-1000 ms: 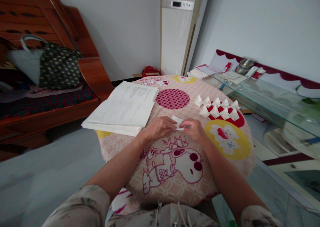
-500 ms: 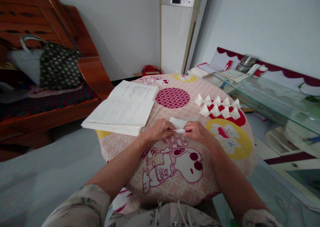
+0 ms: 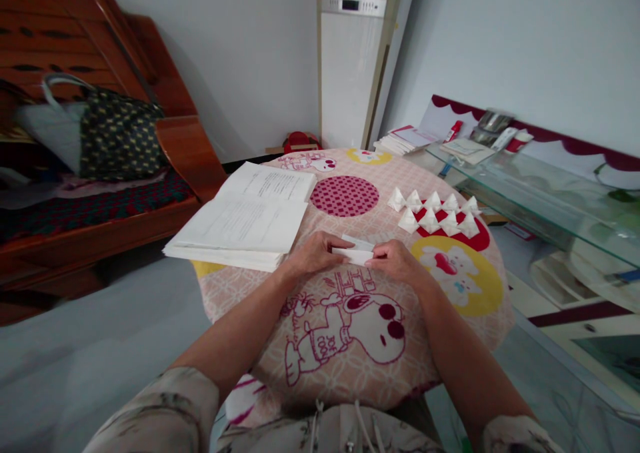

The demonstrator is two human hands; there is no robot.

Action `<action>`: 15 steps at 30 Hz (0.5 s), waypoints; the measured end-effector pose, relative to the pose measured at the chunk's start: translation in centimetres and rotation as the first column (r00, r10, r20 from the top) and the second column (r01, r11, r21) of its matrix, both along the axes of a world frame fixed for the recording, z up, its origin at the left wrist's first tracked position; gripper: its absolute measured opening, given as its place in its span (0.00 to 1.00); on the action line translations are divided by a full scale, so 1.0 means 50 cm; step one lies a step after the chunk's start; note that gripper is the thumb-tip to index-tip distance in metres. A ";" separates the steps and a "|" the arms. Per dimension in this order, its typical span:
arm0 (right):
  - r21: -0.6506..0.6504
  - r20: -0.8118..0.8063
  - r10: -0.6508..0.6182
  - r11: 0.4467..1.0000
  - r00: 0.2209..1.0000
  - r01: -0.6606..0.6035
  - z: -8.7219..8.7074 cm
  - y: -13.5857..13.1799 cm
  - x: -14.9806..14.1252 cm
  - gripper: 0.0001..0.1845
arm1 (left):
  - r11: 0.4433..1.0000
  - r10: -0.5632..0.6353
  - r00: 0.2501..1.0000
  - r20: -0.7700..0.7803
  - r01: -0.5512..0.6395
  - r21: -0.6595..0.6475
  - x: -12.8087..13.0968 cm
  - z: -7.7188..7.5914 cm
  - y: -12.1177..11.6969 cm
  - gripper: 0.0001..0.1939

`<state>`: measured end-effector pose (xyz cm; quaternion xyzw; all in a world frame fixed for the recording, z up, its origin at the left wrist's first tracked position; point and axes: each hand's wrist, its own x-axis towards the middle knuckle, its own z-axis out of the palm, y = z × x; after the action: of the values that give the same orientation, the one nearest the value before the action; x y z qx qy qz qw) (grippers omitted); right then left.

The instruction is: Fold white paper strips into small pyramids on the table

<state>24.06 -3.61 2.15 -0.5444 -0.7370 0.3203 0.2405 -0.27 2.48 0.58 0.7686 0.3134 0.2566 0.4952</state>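
A small white sheet of paper (image 3: 358, 256), partly folded over, lies between my two hands near the middle of the round table. My left hand (image 3: 318, 252) pinches its left end, thumb along the top. At the right end, the fingers of my right hand (image 3: 395, 261) are closed on the same paper. To the left rests an open stack of printed sheets (image 3: 240, 216). Several small folded white paper pyramids (image 3: 431, 220) stand in two rows at the right of the table.
The table wears a pink patterned cloth (image 3: 345, 360). Beyond its right edge is a glass shelf (image 3: 540, 193) holding bowls and papers. A stack of booklets (image 3: 405, 140) sits at the far right edge. A wooden bench (image 3: 185, 146) with a bag (image 3: 123, 133) stands left.
The paper's near flap has been turned over and shows a wider strip. My left hand has shifted slightly, its thumb now lying over the paper.
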 end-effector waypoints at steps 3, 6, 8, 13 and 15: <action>-0.001 -0.003 -0.009 1.000 1.000 0.009 -0.004 0.000 0.002 0.19 | 0.998 0.014 0.997 -0.073 -0.010 0.063 -0.001 0.011 -0.004 0.13; -0.007 0.004 -0.018 1.000 1.000 0.018 -0.005 0.001 0.001 0.19 | 0.992 0.031 0.992 -0.126 -0.016 0.122 0.000 0.015 -0.007 0.09; -0.011 0.010 -0.020 1.000 1.000 0.020 -0.005 0.002 -0.001 0.19 | 0.991 0.014 0.991 -0.131 0.003 0.130 0.000 0.013 -0.005 0.09; -0.017 0.022 -0.036 0.999 0.999 0.037 -0.007 0.006 -0.007 0.17 | 0.999 0.026 0.999 -0.044 -0.025 0.029 -0.006 0.007 0.009 0.19; -0.033 0.012 -0.041 0.999 0.999 0.041 -0.010 0.008 -0.007 0.16 | 0.996 0.093 0.996 0.009 -0.093 0.002 -0.007 0.003 0.017 0.22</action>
<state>23.70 -3.20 1.63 -0.5652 -0.7215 0.3247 0.2337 -0.62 3.32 0.74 0.7525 0.3464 0.2831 0.4833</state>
